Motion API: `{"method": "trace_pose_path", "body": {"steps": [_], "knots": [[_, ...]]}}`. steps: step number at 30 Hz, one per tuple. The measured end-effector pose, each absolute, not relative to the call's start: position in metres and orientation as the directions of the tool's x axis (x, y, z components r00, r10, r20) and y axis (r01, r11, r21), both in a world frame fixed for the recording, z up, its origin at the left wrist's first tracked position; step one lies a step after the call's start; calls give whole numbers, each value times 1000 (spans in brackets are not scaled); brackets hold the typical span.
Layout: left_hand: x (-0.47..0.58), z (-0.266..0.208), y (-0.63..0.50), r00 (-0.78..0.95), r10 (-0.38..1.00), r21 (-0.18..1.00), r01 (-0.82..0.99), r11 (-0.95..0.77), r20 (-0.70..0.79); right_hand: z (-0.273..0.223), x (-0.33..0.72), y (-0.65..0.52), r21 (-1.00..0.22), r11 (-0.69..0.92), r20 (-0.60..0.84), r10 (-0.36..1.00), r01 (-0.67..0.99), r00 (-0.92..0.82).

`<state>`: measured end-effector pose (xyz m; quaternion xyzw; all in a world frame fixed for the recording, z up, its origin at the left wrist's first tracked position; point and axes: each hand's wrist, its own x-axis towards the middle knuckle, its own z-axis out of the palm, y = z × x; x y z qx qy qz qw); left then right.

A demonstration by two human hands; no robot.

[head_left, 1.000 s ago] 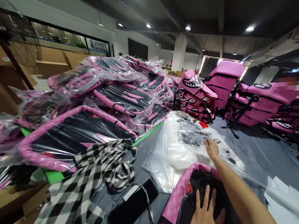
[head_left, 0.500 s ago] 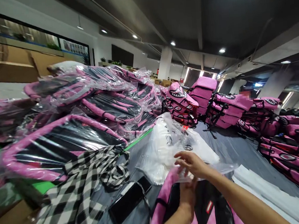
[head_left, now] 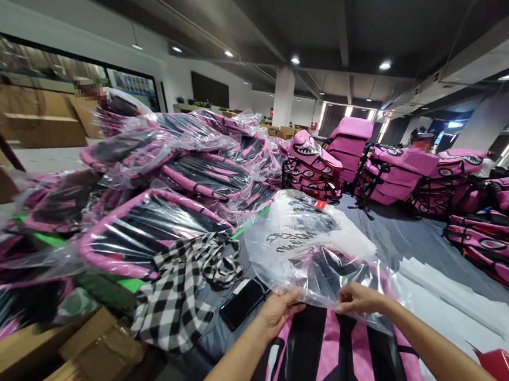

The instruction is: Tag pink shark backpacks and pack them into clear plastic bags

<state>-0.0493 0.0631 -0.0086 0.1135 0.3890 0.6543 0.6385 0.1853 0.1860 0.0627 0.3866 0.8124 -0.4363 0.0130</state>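
Note:
A pink and black backpack (head_left: 337, 348) lies before me, its far end inside a clear plastic bag (head_left: 323, 273). My left hand (head_left: 283, 311) pinches the bag's near edge at the left. At the right, my right hand (head_left: 360, 298) grips the same edge with curled fingers. Beyond both hands, white plastic bags with black lettering (head_left: 299, 234) lie on the grey table cover (head_left: 371, 222). A black phone (head_left: 242, 304) and a black-and-white checked cloth (head_left: 179, 296) rest left of my left hand.
Plastic-wrapped pink backpacks (head_left: 160, 227) are heaped at the left. Unwrapped shark-face backpacks (head_left: 309, 157) stand stacked at the back and right. White sheets (head_left: 458, 309) lie at right, near a red object (head_left: 508, 364). Cardboard boxes (head_left: 70, 369) sit lower left. A person (head_left: 119, 101) is behind the heap.
My hands have moved apart, and the clear bag now covers the backpack's far end. The view has swung left, bringing the cardboard boxes and a person behind the heap into sight.

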Motion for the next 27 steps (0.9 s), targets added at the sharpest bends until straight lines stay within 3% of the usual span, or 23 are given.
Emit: {"method": "trace_pose_path", "body": {"steps": [7, 10, 13, 19, 23, 27], "knots": [[-41, -1, 35, -189, 912, 579, -813, 63, -363, 31, 186, 147, -834, 75, -297, 774, 546, -560], [-25, -16, 11, -222, 881, 591, -803, 78, -418, 23, 181, 139, -838, 64, -324, 741, 542, -588], [-10, -32, -12, -255, 857, 659, -742, 124, -448, 26, 174, 135, -854, 122, -262, 739, 506, -621], [10, -11, -19, -366, 915, 919, -395, 12, -169, 45, 161, 107, -888, 249, -75, 750, 386, -657], [18, 12, -6, -353, 935, 967, -243, -80, -11, 44, 152, 83, -935, 193, -60, 743, 299, -666], [1, 0, -10, -453, 889, 982, -134, -135, 60, 51, 160, 95, -963, 86, -75, 822, 254, -564]]}}
